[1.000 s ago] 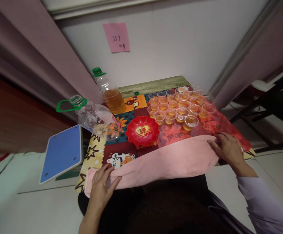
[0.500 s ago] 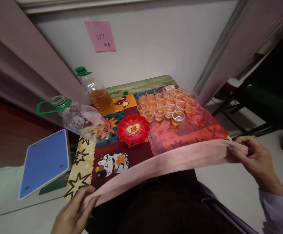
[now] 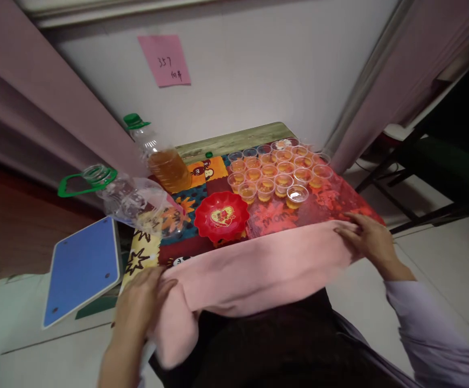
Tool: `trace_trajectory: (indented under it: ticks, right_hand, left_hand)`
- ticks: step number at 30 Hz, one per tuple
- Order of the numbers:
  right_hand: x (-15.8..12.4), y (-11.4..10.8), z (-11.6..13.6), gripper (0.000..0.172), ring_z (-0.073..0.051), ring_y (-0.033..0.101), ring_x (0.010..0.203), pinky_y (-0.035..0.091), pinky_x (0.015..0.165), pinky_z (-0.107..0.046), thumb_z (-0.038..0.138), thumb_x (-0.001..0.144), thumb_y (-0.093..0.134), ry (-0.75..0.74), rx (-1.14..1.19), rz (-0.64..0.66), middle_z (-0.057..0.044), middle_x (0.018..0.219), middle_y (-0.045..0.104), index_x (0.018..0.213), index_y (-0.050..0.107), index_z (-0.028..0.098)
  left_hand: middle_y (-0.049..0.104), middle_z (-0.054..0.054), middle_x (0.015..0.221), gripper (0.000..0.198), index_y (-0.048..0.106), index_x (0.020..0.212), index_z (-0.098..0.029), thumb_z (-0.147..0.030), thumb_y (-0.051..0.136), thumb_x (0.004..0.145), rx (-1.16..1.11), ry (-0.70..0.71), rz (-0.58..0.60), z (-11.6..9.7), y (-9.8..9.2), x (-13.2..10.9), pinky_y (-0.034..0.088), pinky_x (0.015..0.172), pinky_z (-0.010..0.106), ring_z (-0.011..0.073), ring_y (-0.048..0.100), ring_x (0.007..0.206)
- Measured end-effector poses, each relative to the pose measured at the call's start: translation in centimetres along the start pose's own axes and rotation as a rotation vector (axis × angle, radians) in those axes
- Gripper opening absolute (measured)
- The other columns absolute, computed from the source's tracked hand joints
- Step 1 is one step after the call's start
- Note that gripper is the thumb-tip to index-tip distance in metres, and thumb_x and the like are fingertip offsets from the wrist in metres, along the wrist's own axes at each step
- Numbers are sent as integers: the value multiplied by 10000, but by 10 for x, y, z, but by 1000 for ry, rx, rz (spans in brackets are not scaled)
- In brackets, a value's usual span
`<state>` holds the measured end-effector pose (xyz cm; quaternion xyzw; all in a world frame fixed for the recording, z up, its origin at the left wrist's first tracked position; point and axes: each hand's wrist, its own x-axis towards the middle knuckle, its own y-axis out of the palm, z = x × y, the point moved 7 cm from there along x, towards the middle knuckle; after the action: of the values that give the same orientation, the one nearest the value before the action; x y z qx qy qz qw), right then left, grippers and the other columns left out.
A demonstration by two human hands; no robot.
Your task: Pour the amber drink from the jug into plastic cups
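A pink cloth (image 3: 258, 264) stretches between my hands along the near edge of the table, its lower part hanging toward my lap. My left hand (image 3: 139, 302) is closed on its left end, where a flap droops below the fingers. On the other end my right hand (image 3: 369, 240) grips the upper corner. Just beyond the cloth sits a red scalloped bowl (image 3: 204, 218) with a heart picture inside. Several small clear plastic cups (image 3: 296, 195) of amber liquid stand in rows behind it to the right. The cloth covers most of the printed cat.
At the left stand an open clear bottle (image 3: 123, 196) with a green handle and a green-capped bottle (image 3: 169, 167) partly filled with amber liquid. A blue stool (image 3: 83, 269) is below left. A pink note (image 3: 165, 61) hangs on the wall; a dark chair (image 3: 440, 167) stands right.
Both hands have moved inward and forward over the table edge. The cloth, a narrow taut strip before, now spreads wider and hangs slacker, with its left end drooping.
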<state>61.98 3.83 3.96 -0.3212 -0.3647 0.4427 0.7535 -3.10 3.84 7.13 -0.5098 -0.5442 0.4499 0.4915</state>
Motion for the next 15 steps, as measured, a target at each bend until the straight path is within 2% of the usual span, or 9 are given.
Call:
trace_trajectory:
  ticks: [2,3,6,8,11,13,15]
  right_hand:
    - [5,20,10,692,-395,709,1164,542,1017,-566,725,922,630,-95,-81,-69,-217,1302,777,1314,746,166]
    - [2,25,13,698,-404,680,1236,519,1064,-587,696,955,609,-124,-114,-110,-230,1382,742,1387,707,156]
    - [-16,29,15,683,-416,648,1305,486,1122,-613,667,1007,568,-142,-201,-179,-240,1452,699,1437,675,148]
    - [-27,32,10,675,-425,657,1296,498,1111,-610,681,1007,564,-136,-253,-151,-238,1443,702,1403,699,152]
    - [-29,37,-1,679,-438,677,1266,522,1082,-604,681,1012,505,-109,-290,-106,-242,1392,719,1352,729,137]
    - [-25,41,-6,711,-448,688,1241,527,1078,-597,682,1013,450,-105,-289,-94,-254,1340,736,1327,743,115]
    - [-21,42,-12,761,-469,690,1224,540,1049,-581,702,998,437,-106,-295,-101,-278,1298,743,1321,749,87]
  left_hand:
    - [689,231,1502,635,703,1418,-159,-557,467,983,53,-17,-60,-21,9,12,486,1196,598,413,642,1382]
    - [632,246,1569,684,641,1490,-129,-565,418,1011,47,-55,-107,-28,10,9,452,1234,606,417,599,1436]
    - [562,272,1622,772,555,1550,-85,-615,314,1043,-10,-195,-187,-32,14,-20,414,1278,596,419,540,1504]
    - [537,283,1637,811,546,1550,-89,-655,294,1027,-24,-289,-171,-21,17,-42,397,1288,620,436,524,1520]
    - [546,320,1601,1010,503,1563,-80,-819,448,878,-21,-532,-112,16,18,-68,450,1214,694,507,541,1477]
    - [646,323,1457,1057,597,1424,-75,-873,561,732,-75,-628,-21,38,22,-77,500,1164,673,513,606,1384]
    - [729,291,1266,926,689,1178,-119,-863,635,629,-161,-629,55,50,25,-81,525,1154,609,478,665,1273]
